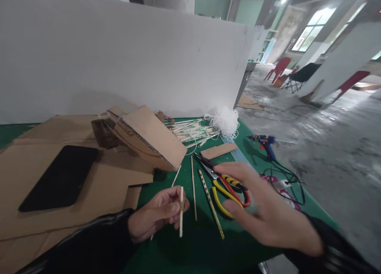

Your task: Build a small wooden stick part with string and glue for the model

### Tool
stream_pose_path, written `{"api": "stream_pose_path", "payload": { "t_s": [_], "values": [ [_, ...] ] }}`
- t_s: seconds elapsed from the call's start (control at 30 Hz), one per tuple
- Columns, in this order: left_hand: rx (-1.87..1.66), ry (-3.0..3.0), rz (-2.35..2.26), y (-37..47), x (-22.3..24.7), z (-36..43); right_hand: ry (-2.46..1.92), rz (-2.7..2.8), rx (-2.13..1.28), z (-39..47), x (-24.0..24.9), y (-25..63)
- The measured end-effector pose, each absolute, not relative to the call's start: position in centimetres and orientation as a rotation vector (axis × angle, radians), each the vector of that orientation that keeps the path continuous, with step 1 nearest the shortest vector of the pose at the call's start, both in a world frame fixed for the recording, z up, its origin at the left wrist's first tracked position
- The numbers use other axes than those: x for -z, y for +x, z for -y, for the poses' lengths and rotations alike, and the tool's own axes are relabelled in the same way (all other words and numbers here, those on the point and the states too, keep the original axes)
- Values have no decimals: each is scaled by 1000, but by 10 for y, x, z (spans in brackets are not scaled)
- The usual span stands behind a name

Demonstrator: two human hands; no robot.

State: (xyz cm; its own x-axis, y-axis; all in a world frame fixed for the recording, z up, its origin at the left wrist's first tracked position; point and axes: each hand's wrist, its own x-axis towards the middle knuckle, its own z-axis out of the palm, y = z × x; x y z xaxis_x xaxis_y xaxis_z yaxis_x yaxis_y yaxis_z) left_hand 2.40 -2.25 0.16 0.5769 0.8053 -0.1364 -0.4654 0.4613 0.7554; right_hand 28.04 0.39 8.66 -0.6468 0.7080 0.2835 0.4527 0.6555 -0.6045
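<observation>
Lettering, numbers, signs — none legible

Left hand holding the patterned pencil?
No, the left hand grips a pale wooden stick, while the patterned pencil lies on the green table.

A flat black slab point(59, 178) lies on a sheet of cardboard point(111, 186) at the left of the green surface point(249, 155), before a pale partition point(133, 60). Farther right sits a tangle of white string point(226, 123), then a blue glue gun point(268, 143) (a pale rod point(284, 142) pokes from its back). Beyond, on the grey floor point(333, 139), stand a red chair point(279, 68) and a black folding chair point(305, 74)
</observation>
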Motion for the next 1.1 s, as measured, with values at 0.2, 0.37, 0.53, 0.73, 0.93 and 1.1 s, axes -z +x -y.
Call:
{"api": "stream_pose_path", "payload": {
  "t_s": [0.2, 0.37, 0.53, 0.73, 0.93, 1.1],
  "values": [
    [-845, 717, -561, 25, -4, 23, -870, 2639, -541, -19, -35, 243],
    [-829, 744, -550, 24, -3, 22, -733, 2531, -882, -22, -22, 248],
    [-815, 750, -579, 24, -2, 22, -594, 2126, -1389, -23, -23, 259],
    [-805, 769, -565, 24, -1, 20, -367, 1658, -1633, -27, -27, 257],
    [-809, 776, -582, 24, -2, 21, -60, 1407, -2059, -27, -15, 257],
    [-796, 802, -580, 23, 0, 20, -134, 1336, -2231, -23, -6, 258]
  ]
}}
